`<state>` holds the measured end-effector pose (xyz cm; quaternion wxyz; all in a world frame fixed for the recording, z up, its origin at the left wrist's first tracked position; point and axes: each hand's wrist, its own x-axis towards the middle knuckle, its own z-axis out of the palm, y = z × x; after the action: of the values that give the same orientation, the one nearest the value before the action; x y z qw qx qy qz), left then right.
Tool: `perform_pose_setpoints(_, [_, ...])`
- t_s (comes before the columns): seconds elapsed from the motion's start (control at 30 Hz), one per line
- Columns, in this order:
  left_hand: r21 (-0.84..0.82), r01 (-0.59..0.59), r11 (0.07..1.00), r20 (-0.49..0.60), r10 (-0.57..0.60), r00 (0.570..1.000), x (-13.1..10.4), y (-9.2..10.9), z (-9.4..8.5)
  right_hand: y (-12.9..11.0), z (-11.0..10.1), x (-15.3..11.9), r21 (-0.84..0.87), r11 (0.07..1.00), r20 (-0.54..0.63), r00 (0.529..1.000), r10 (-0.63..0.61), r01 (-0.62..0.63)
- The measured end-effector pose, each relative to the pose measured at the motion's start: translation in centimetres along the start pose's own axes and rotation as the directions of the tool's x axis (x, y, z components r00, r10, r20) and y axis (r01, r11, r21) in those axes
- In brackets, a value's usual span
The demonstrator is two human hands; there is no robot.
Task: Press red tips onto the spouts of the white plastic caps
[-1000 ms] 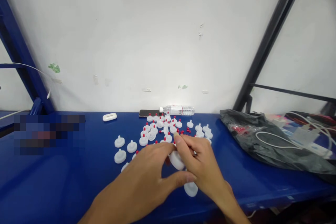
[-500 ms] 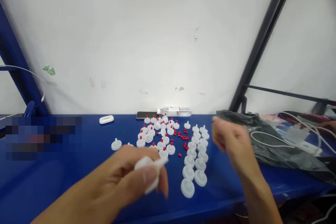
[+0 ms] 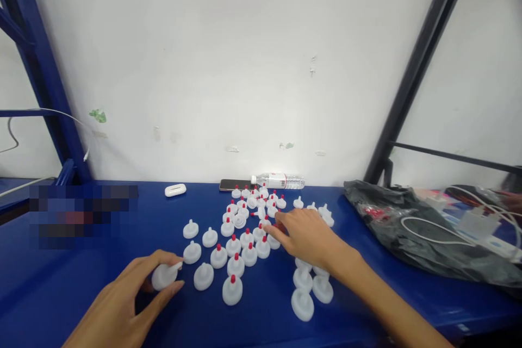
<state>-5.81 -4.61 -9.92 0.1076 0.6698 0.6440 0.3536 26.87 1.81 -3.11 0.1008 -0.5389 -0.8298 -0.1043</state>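
My left hand [image 3: 130, 296] is at the lower left, its thumb and fingers around a white nozzle cap [image 3: 163, 277] without a red tip. Beside it stand several more plain white caps [image 3: 203, 277]. White caps with red tips [image 3: 232, 290] fill the middle of the blue table. My right hand [image 3: 308, 231] reaches over the right side of this group, fingers bent downward near the small red tips; what its fingertips hold, if anything, is hidden. Under and beside the right forearm are rows of plain white caps [image 3: 302, 305], partly covered by the arm.
A clear bottle [image 3: 279, 180] and a dark phone [image 3: 234, 185] lie by the wall. A white oval case [image 3: 175, 190] is at the back left. On the right, a dark plastic bag [image 3: 411, 244] lies with a white cable [image 3: 432, 235] over it.
My left hand has moved left and down with the white cap, uncovering more caps in the middle. My right hand has moved left from beside the bag to the red pieces. The view has shifted slightly.
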Motion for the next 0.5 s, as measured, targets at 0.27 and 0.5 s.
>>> perform_pose_setpoints(0.27, [0.124,-0.132,0.983,-0.054,0.140,0.989,0.8,-1.3,1.4,-0.8,0.3,0.5,-0.049,0.998,-0.016,0.999,-0.042,0.042])
perform_pose_setpoints(0.5, [0.190,-0.112,0.975,-0.206,0.151,0.967,-0.7,-0.4,1.2,-2.6,-1.4,-4.5,0.318,0.947,-0.168,0.986,0.002,0.052])
